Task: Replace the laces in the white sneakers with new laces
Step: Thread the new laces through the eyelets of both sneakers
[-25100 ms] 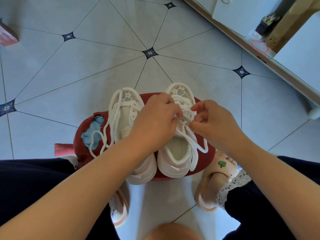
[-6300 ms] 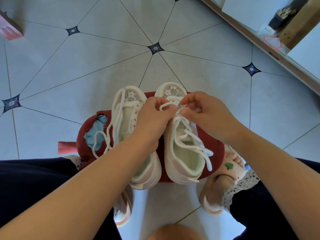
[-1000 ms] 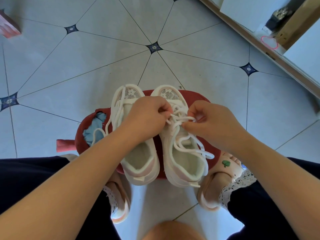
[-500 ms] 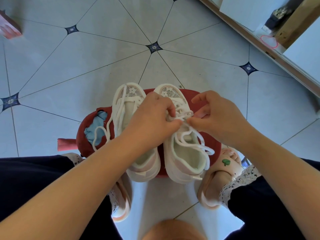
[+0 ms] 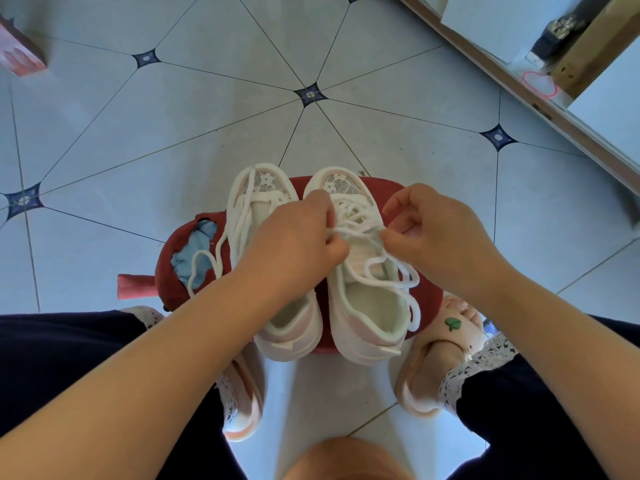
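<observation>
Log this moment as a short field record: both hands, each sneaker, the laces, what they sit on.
support: round red stool, cover torn, blue padding showing
right-side white fabric sneaker: partly laced, loops lying over its opening
left-side white fabric sneaker: loose white lace draped over it onto the stool
left hand: pinches the white woven lace over the right-side sneaker
right hand: pinches the same lace; a strand runs between the hands
floor: pale tiled floor, dark diamond insets
</observation>
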The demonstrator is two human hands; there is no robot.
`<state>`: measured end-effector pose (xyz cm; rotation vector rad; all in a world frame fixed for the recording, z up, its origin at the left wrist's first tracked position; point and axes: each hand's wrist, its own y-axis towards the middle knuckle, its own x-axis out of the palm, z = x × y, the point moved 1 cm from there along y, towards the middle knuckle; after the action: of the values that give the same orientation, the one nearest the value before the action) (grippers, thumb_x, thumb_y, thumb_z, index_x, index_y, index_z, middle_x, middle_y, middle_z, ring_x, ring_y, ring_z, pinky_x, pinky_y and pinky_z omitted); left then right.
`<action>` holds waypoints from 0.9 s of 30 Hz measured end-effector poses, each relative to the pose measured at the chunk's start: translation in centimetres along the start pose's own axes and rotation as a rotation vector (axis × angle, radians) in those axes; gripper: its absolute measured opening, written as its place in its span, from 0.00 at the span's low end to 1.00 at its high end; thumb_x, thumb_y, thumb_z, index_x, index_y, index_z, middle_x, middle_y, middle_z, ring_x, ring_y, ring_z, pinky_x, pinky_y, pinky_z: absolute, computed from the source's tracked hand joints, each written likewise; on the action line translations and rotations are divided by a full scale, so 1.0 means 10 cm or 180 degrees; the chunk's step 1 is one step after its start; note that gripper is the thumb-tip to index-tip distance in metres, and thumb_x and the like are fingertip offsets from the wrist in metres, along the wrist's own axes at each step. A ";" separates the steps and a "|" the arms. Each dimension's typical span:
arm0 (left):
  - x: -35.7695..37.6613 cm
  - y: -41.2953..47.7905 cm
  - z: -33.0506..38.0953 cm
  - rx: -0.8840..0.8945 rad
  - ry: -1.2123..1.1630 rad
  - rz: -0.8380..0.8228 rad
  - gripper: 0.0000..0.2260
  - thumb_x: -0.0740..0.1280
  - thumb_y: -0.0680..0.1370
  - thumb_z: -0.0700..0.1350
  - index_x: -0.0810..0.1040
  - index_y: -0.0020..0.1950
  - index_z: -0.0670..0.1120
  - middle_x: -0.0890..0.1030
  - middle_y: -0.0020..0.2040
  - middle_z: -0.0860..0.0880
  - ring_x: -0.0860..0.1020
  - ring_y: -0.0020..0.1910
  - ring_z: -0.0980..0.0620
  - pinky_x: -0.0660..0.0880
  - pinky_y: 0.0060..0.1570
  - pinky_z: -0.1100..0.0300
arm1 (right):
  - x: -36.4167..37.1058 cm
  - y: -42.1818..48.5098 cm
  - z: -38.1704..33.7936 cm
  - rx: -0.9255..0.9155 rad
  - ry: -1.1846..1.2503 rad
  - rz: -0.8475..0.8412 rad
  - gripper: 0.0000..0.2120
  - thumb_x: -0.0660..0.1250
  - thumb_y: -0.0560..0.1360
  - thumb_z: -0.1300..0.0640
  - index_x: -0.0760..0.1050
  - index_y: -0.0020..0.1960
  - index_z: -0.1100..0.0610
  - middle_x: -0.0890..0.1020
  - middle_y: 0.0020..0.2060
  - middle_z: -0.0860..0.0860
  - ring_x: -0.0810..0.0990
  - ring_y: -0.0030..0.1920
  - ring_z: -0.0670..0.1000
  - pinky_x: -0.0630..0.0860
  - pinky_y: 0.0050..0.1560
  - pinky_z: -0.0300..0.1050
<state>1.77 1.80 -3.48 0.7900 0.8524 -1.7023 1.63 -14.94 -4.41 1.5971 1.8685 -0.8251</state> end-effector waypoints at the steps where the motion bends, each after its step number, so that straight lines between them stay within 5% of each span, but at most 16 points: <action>1: 0.02 0.00 0.01 0.0037 0.0059 -0.0043 0.05 0.62 0.76 0.46 0.70 0.49 0.46 0.78 0.38 0.49 0.75 0.38 0.50 0.73 0.41 0.55 | 0.01 0.00 -0.02 -0.0057 -0.0067 -0.0028 0.09 0.68 0.70 0.59 0.72 0.47 0.50 0.79 0.36 0.43 0.76 0.38 0.40 0.68 0.38 0.26; 12: 0.06 -0.02 0.00 0.0347 0.0155 0.0118 0.04 0.58 0.78 0.44 0.63 0.51 0.48 0.74 0.33 0.50 0.74 0.33 0.49 0.71 0.35 0.54 | -0.03 -0.07 -0.04 -0.0319 -0.0673 0.0160 0.07 0.64 0.73 0.59 0.73 0.51 0.54 0.77 0.35 0.47 0.75 0.36 0.47 0.74 0.40 0.43; 20: 0.15 0.07 -0.02 0.0263 0.0051 -0.0032 0.08 0.58 0.80 0.47 0.66 0.57 0.46 0.70 0.32 0.53 0.70 0.33 0.52 0.66 0.35 0.56 | 0.05 0.01 -0.03 -0.0298 -0.0660 -0.0073 0.08 0.64 0.76 0.55 0.71 0.54 0.54 0.74 0.34 0.45 0.71 0.34 0.44 0.68 0.35 0.40; 27: 0.10 0.02 -0.06 0.0352 0.0102 0.0059 0.10 0.58 0.79 0.46 0.68 0.59 0.46 0.76 0.36 0.50 0.74 0.35 0.52 0.73 0.38 0.55 | -0.01 -0.03 0.00 -0.0298 -0.0686 -0.0174 0.08 0.64 0.74 0.57 0.73 0.53 0.54 0.75 0.33 0.43 0.73 0.34 0.44 0.69 0.37 0.37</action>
<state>1.75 1.71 -4.68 0.8991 0.7753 -1.7362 1.31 -15.03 -4.24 1.3494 1.7763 -0.8826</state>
